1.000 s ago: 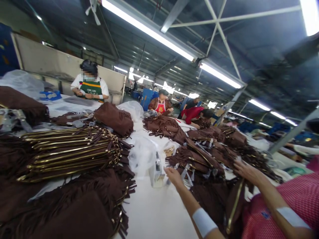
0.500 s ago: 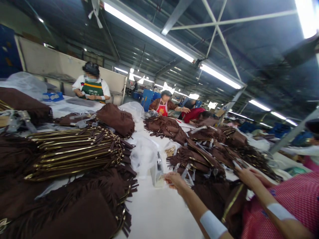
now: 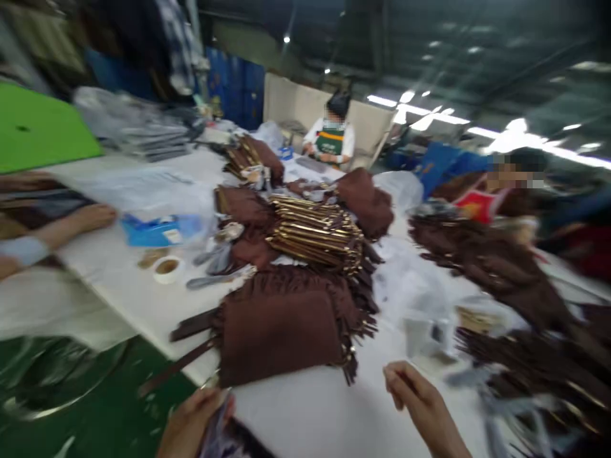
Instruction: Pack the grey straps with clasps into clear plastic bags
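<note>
My left hand (image 3: 191, 420) is at the bottom edge, fingers closed beside the near left corner of a brown fringed bag (image 3: 281, 337). A small shiny bit of metal shows at its fingertips; what it grips is too blurred to make out. My right hand (image 3: 422, 401) hovers over the white table (image 3: 296, 413), right of that bag. Its fingers are curled, and no object shows in them. Behind the bag lies a stack of brown pieces with gold-coloured metal edges (image 3: 310, 232). Dark straps trail from the bag over the table's left edge.
A tape roll (image 3: 167, 270) and a blue packet (image 3: 153, 230) lie to the left, near a co-worker's hand (image 3: 93, 217). On the right are a whitish holder (image 3: 432, 337) and more brown fringed bags (image 3: 496, 254). One person in a green apron (image 3: 330, 143) sits at the back.
The view has swung left and downward. Both my hands have come into sight. The pink-clad co-worker on the right has left the view, while the table's left side now shows.
</note>
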Demonstrator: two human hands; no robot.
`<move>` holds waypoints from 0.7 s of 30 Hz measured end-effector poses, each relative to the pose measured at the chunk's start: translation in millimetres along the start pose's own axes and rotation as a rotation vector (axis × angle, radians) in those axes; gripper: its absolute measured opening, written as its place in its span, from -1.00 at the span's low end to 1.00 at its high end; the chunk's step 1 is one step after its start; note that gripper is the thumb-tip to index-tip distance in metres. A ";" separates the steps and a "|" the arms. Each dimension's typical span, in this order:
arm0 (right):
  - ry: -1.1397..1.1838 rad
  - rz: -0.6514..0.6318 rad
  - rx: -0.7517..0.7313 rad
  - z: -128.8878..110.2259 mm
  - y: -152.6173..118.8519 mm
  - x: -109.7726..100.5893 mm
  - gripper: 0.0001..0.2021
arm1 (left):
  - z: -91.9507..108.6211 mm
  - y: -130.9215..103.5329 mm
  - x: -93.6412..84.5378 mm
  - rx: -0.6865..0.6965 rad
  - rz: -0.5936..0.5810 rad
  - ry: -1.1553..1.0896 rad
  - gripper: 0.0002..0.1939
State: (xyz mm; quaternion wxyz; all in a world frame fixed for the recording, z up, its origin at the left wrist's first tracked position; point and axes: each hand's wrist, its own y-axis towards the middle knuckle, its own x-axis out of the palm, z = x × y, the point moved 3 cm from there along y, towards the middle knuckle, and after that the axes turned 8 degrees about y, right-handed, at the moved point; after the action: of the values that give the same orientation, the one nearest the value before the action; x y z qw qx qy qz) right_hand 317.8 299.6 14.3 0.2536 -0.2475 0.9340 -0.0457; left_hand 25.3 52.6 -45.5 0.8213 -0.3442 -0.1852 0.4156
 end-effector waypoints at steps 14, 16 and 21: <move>-0.168 -0.631 -0.309 -97.0 -26.2 257.3 -0.82 | -7.3 -3.3 -33.3 0.306 0.045 0.250 -0.73; -0.256 -0.642 -0.324 -95.5 -28.2 259.4 -0.83 | -7.2 -3.2 -35.6 0.344 0.095 0.306 -0.75; -0.446 -0.627 -0.345 -99.4 -32.0 265.6 -0.83 | -7.8 -6.4 -34.4 0.399 0.136 0.355 -0.78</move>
State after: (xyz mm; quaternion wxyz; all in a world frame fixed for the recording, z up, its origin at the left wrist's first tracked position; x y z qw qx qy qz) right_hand 83.6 138.6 -12.6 0.3780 -0.5625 0.7296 0.0911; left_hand 13.4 18.9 -47.0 0.8625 -0.2548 0.0706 0.4314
